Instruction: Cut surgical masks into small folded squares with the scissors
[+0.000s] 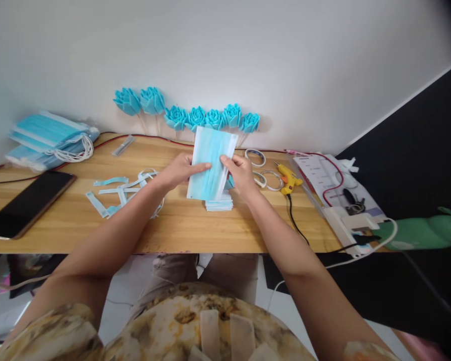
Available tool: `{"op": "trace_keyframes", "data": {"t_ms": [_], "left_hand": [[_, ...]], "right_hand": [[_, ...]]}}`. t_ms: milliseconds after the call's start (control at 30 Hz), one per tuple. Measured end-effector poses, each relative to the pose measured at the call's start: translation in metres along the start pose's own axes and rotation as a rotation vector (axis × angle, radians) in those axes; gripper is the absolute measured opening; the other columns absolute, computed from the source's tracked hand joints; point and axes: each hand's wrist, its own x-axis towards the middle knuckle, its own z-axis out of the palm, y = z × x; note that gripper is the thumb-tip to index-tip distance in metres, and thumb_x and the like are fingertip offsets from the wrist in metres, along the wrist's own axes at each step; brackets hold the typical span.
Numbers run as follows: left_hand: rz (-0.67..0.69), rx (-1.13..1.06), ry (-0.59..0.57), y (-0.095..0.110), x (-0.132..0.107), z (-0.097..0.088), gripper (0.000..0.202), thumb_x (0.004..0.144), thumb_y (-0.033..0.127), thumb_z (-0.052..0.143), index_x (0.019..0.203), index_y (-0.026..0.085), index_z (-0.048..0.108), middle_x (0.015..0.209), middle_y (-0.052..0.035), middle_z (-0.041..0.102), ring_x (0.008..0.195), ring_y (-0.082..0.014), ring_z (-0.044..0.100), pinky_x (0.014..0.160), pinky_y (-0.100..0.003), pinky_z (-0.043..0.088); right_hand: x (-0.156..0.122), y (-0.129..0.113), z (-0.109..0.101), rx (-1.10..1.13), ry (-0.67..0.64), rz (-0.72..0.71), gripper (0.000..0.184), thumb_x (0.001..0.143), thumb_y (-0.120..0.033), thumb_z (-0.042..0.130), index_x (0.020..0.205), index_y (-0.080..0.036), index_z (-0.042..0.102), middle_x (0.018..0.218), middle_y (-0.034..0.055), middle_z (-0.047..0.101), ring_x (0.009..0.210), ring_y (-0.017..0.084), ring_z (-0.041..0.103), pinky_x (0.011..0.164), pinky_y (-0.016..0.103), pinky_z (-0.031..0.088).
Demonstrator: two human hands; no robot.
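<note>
Both hands hold one light blue face mask sheet point(211, 163) upright above the wooden table point(173, 228). My left hand point(182, 170) pinches its left edge and my right hand point(240, 173) pinches its right edge. Just under the sheet lies a small stack of cut blue mask pieces point(219, 203). Left of my left hand lie several trimmed blue strips and white ear loops point(122, 193).
Several blue flowers on sticks point(195, 116) lean on the wall at the back. A pile of masks point(50, 138) and a dark phone point(28, 203) lie at the left. Tape rolls point(255, 157), a yellow glue gun point(288, 179) and a power strip point(348, 223) sit at the right.
</note>
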Motion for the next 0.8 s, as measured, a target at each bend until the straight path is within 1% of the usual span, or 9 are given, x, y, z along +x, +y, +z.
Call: {"op": "trace_keyframes", "data": {"t_ms": [133, 233, 333, 433, 500, 567, 667, 733, 800], "left_hand": [[0.043, -0.012, 0.094, -0.001, 0.005, -0.004, 0.048, 0.065, 0.060, 0.089, 0.084, 0.017, 0.082, 0.079, -0.0083, 0.077, 0.071, -0.0235, 0.070, 0.066, -0.035, 0.057], [0.084, -0.037, 0.117, 0.000, 0.005, -0.003, 0.049, 0.064, 0.060, 0.090, 0.086, 0.017, 0.081, 0.079, -0.0054, 0.076, 0.066, -0.0182, 0.066, 0.063, -0.030, 0.054], [0.075, -0.023, 0.108, 0.002, 0.004, 0.000, 0.052, 0.060, 0.064, 0.090, 0.082, 0.018, 0.080, 0.074, -0.0031, 0.073, 0.060, -0.0148, 0.061, 0.056, -0.026, 0.049], [0.079, 0.010, 0.085, 0.005, 0.002, 0.003, 0.056, 0.061, 0.071, 0.086, 0.076, 0.018, 0.077, 0.068, -0.0025, 0.070, 0.059, -0.0159, 0.061, 0.054, -0.026, 0.048], [0.090, 0.044, 0.045, 0.008, 0.001, 0.002, 0.060, 0.065, 0.077, 0.080, 0.069, 0.018, 0.073, 0.059, -0.0022, 0.064, 0.054, -0.0151, 0.057, 0.050, -0.026, 0.044], [0.097, 0.082, -0.010, 0.009, 0.000, 0.001, 0.064, 0.068, 0.080, 0.075, 0.061, 0.018, 0.068, 0.052, -0.0024, 0.058, 0.047, -0.0126, 0.050, 0.045, -0.026, 0.037], [0.084, 0.164, -0.036, 0.006, 0.001, -0.002, 0.056, 0.065, 0.068, 0.086, 0.055, 0.018, 0.063, 0.051, -0.0029, 0.058, 0.043, -0.0096, 0.043, 0.043, -0.026, 0.028], [0.076, 0.203, 0.043, 0.003, 0.004, -0.004, 0.047, 0.060, 0.054, 0.093, 0.054, 0.018, 0.064, 0.049, -0.0014, 0.057, 0.043, -0.0085, 0.039, 0.043, -0.025, 0.026], [0.099, 0.187, 0.150, 0.000, 0.008, -0.006, 0.041, 0.060, 0.048, 0.094, 0.054, 0.018, 0.066, 0.048, -0.0002, 0.056, 0.043, -0.0089, 0.039, 0.044, -0.025, 0.027]], "right_hand": [[0.005, 0.000, -0.001, 0.160, 0.112, 0.011, 0.057, 0.069, -0.074, 0.077, 0.063, -0.022, 0.054, 0.054, -0.0047, 0.046, 0.050, 0.010, 0.044, 0.048, 0.027, 0.037], [0.007, 0.000, -0.001, 0.199, 0.114, 0.032, 0.057, 0.067, -0.075, 0.078, 0.066, -0.022, 0.056, 0.056, -0.0045, 0.049, 0.051, 0.010, 0.047, 0.047, 0.027, 0.039], [0.005, 0.001, 0.000, 0.184, 0.055, 0.052, 0.055, 0.067, -0.073, 0.079, 0.072, -0.021, 0.062, 0.064, -0.0015, 0.060, 0.063, 0.015, 0.060, 0.058, 0.030, 0.051], [0.002, 0.003, 0.002, 0.162, 0.048, 0.035, 0.052, 0.065, -0.067, 0.084, 0.082, -0.020, 0.068, 0.081, 0.0022, 0.072, 0.083, 0.021, 0.069, 0.073, 0.035, 0.059], [0.003, 0.005, 0.002, 0.155, 0.106, 0.009, 0.052, 0.067, -0.067, 0.083, 0.085, -0.021, 0.068, 0.083, 0.0030, 0.072, 0.087, 0.022, 0.070, 0.074, 0.036, 0.061], [0.006, 0.006, 0.001, 0.159, 0.181, -0.005, 0.052, 0.070, -0.069, 0.080, 0.086, -0.021, 0.066, 0.078, 0.0032, 0.069, 0.084, 0.022, 0.069, 0.068, 0.035, 0.060], [0.012, 0.006, -0.001, 0.166, 0.266, 0.005, 0.056, 0.071, -0.073, 0.076, 0.090, -0.022, 0.064, 0.075, 0.0029, 0.064, 0.078, 0.021, 0.067, 0.057, 0.033, 0.056], [0.014, 0.005, -0.002, 0.161, 0.276, 0.016, 0.058, 0.071, -0.075, 0.074, 0.094, -0.023, 0.062, 0.077, 0.0027, 0.063, 0.076, 0.019, 0.064, 0.053, 0.031, 0.053], [0.015, 0.002, -0.003, 0.164, 0.275, 0.009, 0.060, 0.070, -0.074, 0.074, 0.099, -0.023, 0.061, 0.084, 0.0030, 0.065, 0.076, 0.018, 0.064, 0.052, 0.030, 0.050]]}}
